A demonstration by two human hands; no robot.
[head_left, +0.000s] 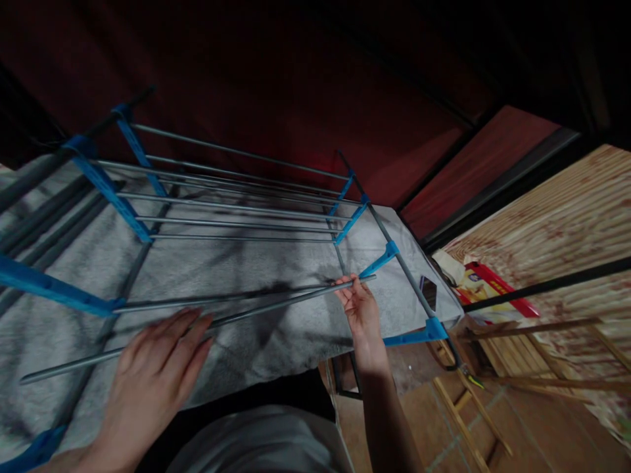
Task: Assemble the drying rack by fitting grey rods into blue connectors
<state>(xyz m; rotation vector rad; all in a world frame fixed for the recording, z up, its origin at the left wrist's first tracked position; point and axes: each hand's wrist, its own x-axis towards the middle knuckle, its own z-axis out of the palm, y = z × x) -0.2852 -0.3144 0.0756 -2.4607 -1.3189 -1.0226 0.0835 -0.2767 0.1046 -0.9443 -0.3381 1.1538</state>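
Note:
A loose grey metal rod (276, 306) slants across in front of me, its near left end reaching past my left hand. Palm down, my left hand (160, 361) closes over the rod, and the thumb side is partly hidden. My right hand (357, 299) pinches the same rod close to its right end, palm turned up. Just behind it runs another grey rod (182, 303), joined at the left to a blue plastic bracket (64, 289). Farther back, several rods span between blue brackets (111, 194) on the left and blue brackets (351, 223) on the right, forming a rack lying on its side.
Beneath the rack is a bed-like surface with a grey cover (296, 335). A phone (428, 292) lies near its right edge. Beyond stand a red and yellow box (495, 289) and wooden frames (463, 420) on the tiled floor. A dark red curtain (276, 85) hangs behind.

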